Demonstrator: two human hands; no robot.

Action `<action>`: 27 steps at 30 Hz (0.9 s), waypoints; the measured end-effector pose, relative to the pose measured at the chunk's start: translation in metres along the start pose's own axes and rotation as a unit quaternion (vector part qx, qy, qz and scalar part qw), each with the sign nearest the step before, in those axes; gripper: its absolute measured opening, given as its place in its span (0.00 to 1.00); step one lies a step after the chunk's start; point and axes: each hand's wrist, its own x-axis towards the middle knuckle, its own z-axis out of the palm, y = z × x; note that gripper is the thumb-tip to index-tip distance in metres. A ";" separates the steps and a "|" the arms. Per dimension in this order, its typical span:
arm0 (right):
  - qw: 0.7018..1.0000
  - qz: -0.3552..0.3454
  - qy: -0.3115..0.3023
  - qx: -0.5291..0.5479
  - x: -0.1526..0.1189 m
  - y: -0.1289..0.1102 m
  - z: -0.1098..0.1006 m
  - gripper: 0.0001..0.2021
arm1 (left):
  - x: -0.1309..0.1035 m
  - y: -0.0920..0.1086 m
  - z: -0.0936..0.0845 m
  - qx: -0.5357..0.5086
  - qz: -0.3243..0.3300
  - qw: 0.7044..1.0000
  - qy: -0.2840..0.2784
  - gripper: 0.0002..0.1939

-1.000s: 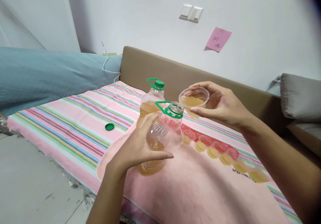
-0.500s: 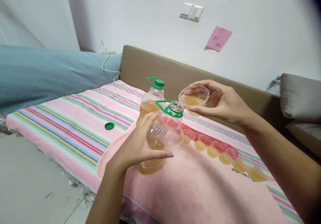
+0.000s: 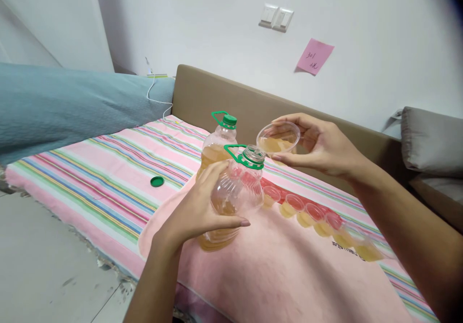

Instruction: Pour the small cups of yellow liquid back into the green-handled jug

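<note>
This is a bedroom: a brown headboard [image 3: 217, 100] lines the far edge of the striped bed [image 3: 121, 161], and a grey pillow [image 3: 430, 140] sits toward its right edge.

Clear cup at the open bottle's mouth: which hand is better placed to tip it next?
Probably the right hand: it holds the clear cup beside the neck of the open bottle. The left hand grips that bottle's side, so letting go could leave it unsteady.

Soft light, diffuse shadows
</note>
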 end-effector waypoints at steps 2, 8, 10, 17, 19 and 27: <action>1.000 0.008 0.004 -0.007 0.001 -0.002 0.000 0.29 | 0.000 0.000 0.000 0.000 0.000 1.000 0.000 0.57; 1.000 0.007 0.007 -0.021 0.003 -0.007 0.000 0.28 | 0.001 0.002 0.000 -0.001 -0.005 1.000 -0.001 0.58; 1.000 0.006 0.005 -0.026 0.003 -0.009 -0.001 0.28 | 0.001 0.002 0.000 -0.003 -0.006 1.000 -0.003 0.58; 0.998 0.012 -0.008 -0.059 0.003 -0.014 -0.003 0.30 | 0.000 0.002 0.000 -0.001 -0.013 1.000 -0.007 0.57; 0.998 0.012 -0.010 -0.066 0.004 -0.016 -0.003 0.30 | 0.000 0.002 0.000 0.001 -0.012 1.000 -0.005 0.57; 0.996 0.011 -0.019 -0.082 0.003 -0.016 -0.006 0.30 | 0.001 0.001 0.001 0.002 -0.011 1.000 -0.005 0.57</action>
